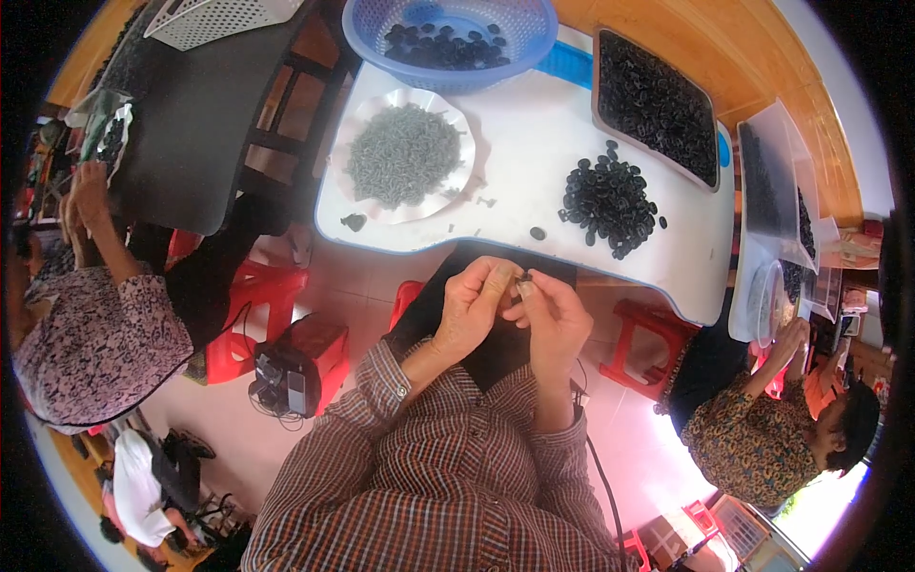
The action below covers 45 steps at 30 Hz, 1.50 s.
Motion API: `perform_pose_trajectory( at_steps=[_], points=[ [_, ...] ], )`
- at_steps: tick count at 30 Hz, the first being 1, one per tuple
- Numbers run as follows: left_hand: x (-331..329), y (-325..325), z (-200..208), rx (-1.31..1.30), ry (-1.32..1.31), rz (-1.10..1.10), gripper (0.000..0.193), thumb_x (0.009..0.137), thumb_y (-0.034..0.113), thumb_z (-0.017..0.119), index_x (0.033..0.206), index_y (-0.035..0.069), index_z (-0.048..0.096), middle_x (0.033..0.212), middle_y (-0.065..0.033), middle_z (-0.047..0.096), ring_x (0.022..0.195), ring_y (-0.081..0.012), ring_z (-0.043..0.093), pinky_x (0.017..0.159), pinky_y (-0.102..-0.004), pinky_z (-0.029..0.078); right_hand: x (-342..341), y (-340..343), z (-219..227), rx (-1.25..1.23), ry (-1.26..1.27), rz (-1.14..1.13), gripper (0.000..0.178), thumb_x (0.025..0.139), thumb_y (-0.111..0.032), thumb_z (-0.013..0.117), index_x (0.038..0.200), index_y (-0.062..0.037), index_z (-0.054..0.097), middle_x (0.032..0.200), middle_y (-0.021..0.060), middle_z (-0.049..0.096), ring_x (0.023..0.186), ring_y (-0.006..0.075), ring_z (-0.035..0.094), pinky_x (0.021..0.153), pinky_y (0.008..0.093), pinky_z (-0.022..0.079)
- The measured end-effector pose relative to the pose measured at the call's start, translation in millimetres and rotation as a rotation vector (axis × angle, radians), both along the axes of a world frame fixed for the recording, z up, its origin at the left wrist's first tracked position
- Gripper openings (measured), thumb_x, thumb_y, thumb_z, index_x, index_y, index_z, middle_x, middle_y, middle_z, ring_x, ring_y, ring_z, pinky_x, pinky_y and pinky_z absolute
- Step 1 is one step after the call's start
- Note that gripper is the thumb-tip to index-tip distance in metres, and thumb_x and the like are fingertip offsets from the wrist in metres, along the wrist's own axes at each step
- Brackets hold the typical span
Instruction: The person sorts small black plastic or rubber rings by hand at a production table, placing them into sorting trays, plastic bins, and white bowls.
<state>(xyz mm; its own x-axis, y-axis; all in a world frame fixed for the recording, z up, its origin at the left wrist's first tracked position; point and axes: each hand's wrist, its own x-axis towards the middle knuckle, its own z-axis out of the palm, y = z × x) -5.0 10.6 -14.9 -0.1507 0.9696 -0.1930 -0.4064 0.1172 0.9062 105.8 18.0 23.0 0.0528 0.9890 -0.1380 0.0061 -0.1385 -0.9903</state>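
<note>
My left hand (474, 303) and my right hand (555, 322) meet in front of my chest, just off the table's near edge. Thumbs and fingers of both are closed in a pinch around a small dark piece (523, 279); most of it is hidden by the fingertips. Beyond my hands lies a heap of small black oval pieces (610, 202), with a single oval piece (538, 233) lying apart from it. To the left, a white plate with a wavy rim (459, 195) carries a mound of tiny grey parts (402, 156).
At the table's (534, 143) far side stand a blue plastic basket (357, 43) with black pieces and a tray (658, 162) full of black parts. One person (105, 334) works at a dark table on the left, another (753, 429) on the right. Red stools (648, 348) flank me.
</note>
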Motion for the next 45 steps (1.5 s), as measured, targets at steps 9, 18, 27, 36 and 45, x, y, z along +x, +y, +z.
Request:
perform_pose_trajectory(
  at_steps=[9,18,27,36,45],
  points=[
    [-2,-1,1,0.052,0.031,-0.024,0.014,0.097,0.012,0.053,0.102,-0.001,0.058,0.079,0.0002,0.059,0.068,-0.0042,0.053,0.059,-0.0191,0.045,7,1,-6,-0.022,0.051,0.016,0.015,0.088,-0.001,0.062,0.103,0.0012,0.063,0.082,0.007,0.067,0.062,0.011,0.065,0.049,0.0175,0.046],
    [-4,1,3,0.141,0.318,0.001,0.011,0.095,0.009,0.055,0.092,-0.001,0.057,0.069,-0.0034,0.059,0.062,-0.0066,0.054,0.056,-0.0222,0.046,0,-1,-2,-0.012,0.005,-0.005,0.011,0.088,0.0,0.062,0.099,0.001,0.063,0.081,0.0068,0.067,0.061,0.0109,0.065,0.047,0.0172,0.045],
    [4,0,2,0.13,0.335,0.059,0.011,0.095,0.01,0.054,0.092,-0.001,0.056,0.069,-0.0035,0.058,0.061,-0.0067,0.054,0.055,-0.0222,0.045,2,-2,-4,0.045,-0.035,0.012,0.013,0.088,0.002,0.061,0.101,0.0021,0.062,0.082,0.0073,0.066,0.061,0.0111,0.065,0.048,0.0184,0.047],
    [6,3,3,0.063,0.167,0.031,0.015,0.096,0.012,0.053,0.094,-0.002,0.057,0.071,-0.0018,0.059,0.061,-0.0052,0.054,0.053,-0.0203,0.045,12,5,-4,-0.062,-0.016,0.06,0.012,0.089,-0.002,0.061,0.101,0.0018,0.062,0.08,0.0055,0.066,0.063,0.0097,0.064,0.052,0.0186,0.047],
    [0,12,5,-0.022,0.32,-0.097,0.013,0.093,0.01,0.056,0.099,-0.001,0.06,0.073,-0.007,0.061,0.058,-0.012,0.057,0.053,-0.025,0.047,22,9,-8,-0.16,-0.006,0.049,0.015,0.091,-0.012,0.06,0.096,0.0022,0.06,0.073,0.0035,0.062,0.057,0.008,0.058,0.051,0.0194,0.044]
  ],
)
